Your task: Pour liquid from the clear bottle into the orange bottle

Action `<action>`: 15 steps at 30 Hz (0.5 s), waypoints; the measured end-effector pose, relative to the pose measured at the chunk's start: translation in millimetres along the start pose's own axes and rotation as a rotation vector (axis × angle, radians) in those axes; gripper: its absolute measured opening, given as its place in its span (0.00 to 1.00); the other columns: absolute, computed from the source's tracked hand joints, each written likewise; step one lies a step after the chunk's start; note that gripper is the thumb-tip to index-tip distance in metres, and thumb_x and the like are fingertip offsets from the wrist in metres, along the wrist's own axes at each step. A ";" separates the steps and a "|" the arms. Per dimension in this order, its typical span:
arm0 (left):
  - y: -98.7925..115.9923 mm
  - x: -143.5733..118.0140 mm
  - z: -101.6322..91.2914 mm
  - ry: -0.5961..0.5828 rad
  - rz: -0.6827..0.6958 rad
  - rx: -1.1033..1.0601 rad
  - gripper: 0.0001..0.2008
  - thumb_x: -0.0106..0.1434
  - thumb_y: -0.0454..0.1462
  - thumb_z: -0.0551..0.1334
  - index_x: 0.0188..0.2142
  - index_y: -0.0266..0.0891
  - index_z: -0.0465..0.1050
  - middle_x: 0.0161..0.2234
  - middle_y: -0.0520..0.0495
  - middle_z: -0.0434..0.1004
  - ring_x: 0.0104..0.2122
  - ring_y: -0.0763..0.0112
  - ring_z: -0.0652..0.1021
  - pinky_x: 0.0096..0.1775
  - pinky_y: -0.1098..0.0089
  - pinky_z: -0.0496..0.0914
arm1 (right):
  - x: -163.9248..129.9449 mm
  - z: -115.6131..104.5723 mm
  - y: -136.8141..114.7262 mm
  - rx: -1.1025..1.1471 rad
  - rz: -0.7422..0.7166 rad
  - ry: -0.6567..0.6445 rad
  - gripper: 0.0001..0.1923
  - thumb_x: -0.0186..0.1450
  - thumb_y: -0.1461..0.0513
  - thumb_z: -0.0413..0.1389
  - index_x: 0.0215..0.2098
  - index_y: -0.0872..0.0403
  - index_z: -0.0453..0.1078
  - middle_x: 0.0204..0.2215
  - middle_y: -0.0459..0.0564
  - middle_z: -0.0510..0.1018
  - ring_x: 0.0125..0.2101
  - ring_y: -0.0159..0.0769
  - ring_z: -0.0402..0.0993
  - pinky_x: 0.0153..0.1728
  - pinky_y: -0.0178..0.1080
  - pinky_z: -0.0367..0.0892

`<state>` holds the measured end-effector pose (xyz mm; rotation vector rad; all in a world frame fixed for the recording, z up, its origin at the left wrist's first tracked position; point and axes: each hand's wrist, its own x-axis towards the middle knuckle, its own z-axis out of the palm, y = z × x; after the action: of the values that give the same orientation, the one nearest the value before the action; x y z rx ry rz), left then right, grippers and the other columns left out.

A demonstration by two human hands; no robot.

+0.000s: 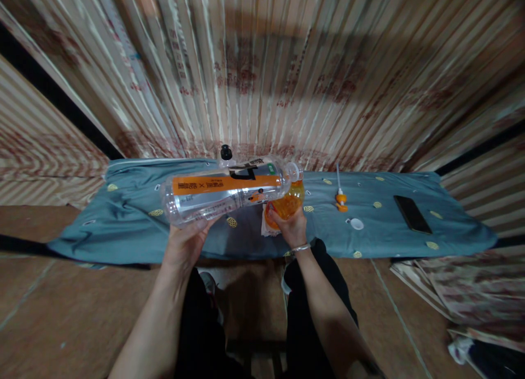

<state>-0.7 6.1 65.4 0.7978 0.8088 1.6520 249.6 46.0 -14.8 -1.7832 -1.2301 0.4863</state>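
Head view: pump (pixel 341 200) lies between amber bottle (pixel 290 199) and phone (pixel 412 214).

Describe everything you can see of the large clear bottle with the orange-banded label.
The large clear bottle looks like plastic; its silvery label bears an orange band, dark characters and a green patch. It is held sideways above the blue-green cloth, base to the left, mouth to the right, with no cap visible on it. The left hand grips it near the base. Its neck overlaps the bottle of orange liquid in view; whether they touch is unclear.
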 end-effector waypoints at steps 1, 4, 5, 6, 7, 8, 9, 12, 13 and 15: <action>-0.1 0.2 -0.3 -0.014 0.000 0.000 0.33 0.44 0.41 0.83 0.51 0.46 0.82 0.46 0.43 0.88 0.54 0.42 0.84 0.57 0.44 0.78 | 0.1 -0.2 0.0 0.001 -0.004 0.000 0.37 0.52 0.43 0.69 0.52 0.53 0.69 0.42 0.60 0.86 0.44 0.57 0.85 0.45 0.53 0.79; -0.2 0.5 -0.8 -0.035 0.000 -0.011 0.32 0.44 0.40 0.83 0.50 0.47 0.82 0.46 0.44 0.88 0.51 0.44 0.85 0.56 0.45 0.79 | 0.4 -0.7 -0.2 -0.008 -0.002 -0.009 0.37 0.52 0.45 0.69 0.53 0.55 0.69 0.42 0.61 0.86 0.45 0.58 0.85 0.46 0.53 0.79; -0.1 0.3 -0.3 -0.029 -0.002 -0.014 0.32 0.44 0.40 0.83 0.50 0.47 0.82 0.45 0.45 0.88 0.51 0.45 0.85 0.56 0.45 0.79 | 0.4 -0.7 -0.1 -0.010 -0.002 -0.010 0.38 0.52 0.45 0.69 0.53 0.55 0.69 0.42 0.61 0.86 0.45 0.58 0.85 0.46 0.53 0.79; 0.2 0.0 0.4 -0.019 -0.007 -0.015 0.32 0.44 0.40 0.83 0.50 0.48 0.82 0.44 0.46 0.88 0.51 0.46 0.86 0.56 0.45 0.79 | 0.5 -0.6 0.1 -0.009 -0.005 -0.009 0.37 0.52 0.45 0.69 0.53 0.55 0.68 0.42 0.61 0.86 0.46 0.59 0.85 0.47 0.54 0.79; 0.6 -0.4 1.4 -0.007 -0.014 -0.014 0.32 0.43 0.40 0.83 0.50 0.49 0.83 0.44 0.47 0.89 0.51 0.46 0.85 0.57 0.45 0.79 | 0.5 -0.5 0.5 -0.004 -0.010 -0.008 0.37 0.52 0.45 0.69 0.53 0.55 0.68 0.42 0.62 0.86 0.46 0.59 0.85 0.47 0.55 0.79; 1.0 -0.9 2.4 0.008 -0.017 -0.014 0.33 0.43 0.40 0.83 0.50 0.49 0.83 0.43 0.47 0.89 0.52 0.45 0.85 0.57 0.45 0.79 | 0.5 -0.2 1.0 0.002 -0.015 -0.006 0.37 0.53 0.45 0.69 0.53 0.54 0.68 0.43 0.62 0.86 0.46 0.59 0.85 0.47 0.55 0.79; 1.4 -1.4 3.4 0.019 -0.019 -0.014 0.33 0.42 0.40 0.84 0.50 0.49 0.83 0.43 0.47 0.88 0.53 0.44 0.85 0.57 0.45 0.78 | 0.6 0.1 1.7 0.010 -0.019 -0.005 0.36 0.53 0.45 0.69 0.53 0.54 0.68 0.43 0.62 0.86 0.46 0.59 0.85 0.47 0.56 0.78; 1.7 -2.2 5.0 0.024 -0.018 -0.008 0.35 0.42 0.40 0.84 0.51 0.49 0.82 0.43 0.46 0.88 0.54 0.42 0.84 0.58 0.44 0.77 | 0.8 1.0 4.1 0.026 -0.035 -0.003 0.36 0.53 0.45 0.69 0.52 0.54 0.68 0.42 0.61 0.86 0.45 0.60 0.85 0.45 0.56 0.79; 1.4 -2.2 5.1 0.023 -0.013 -0.006 0.35 0.42 0.41 0.84 0.51 0.48 0.82 0.43 0.45 0.88 0.54 0.42 0.84 0.58 0.43 0.77 | 0.9 1.2 4.8 0.024 -0.040 -0.001 0.36 0.53 0.44 0.69 0.52 0.53 0.68 0.42 0.61 0.86 0.45 0.59 0.85 0.45 0.56 0.79; 0.7 -2.0 4.7 0.024 -0.007 -0.008 0.35 0.42 0.41 0.83 0.52 0.48 0.82 0.43 0.45 0.88 0.54 0.42 0.84 0.59 0.43 0.77 | 1.0 1.4 5.6 0.018 -0.045 0.002 0.35 0.53 0.44 0.69 0.52 0.53 0.69 0.41 0.59 0.86 0.44 0.59 0.85 0.44 0.55 0.79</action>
<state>3.3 4.5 68.4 0.7702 0.8208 1.6609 252.0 46.9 -20.0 -1.7367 -1.2582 0.4677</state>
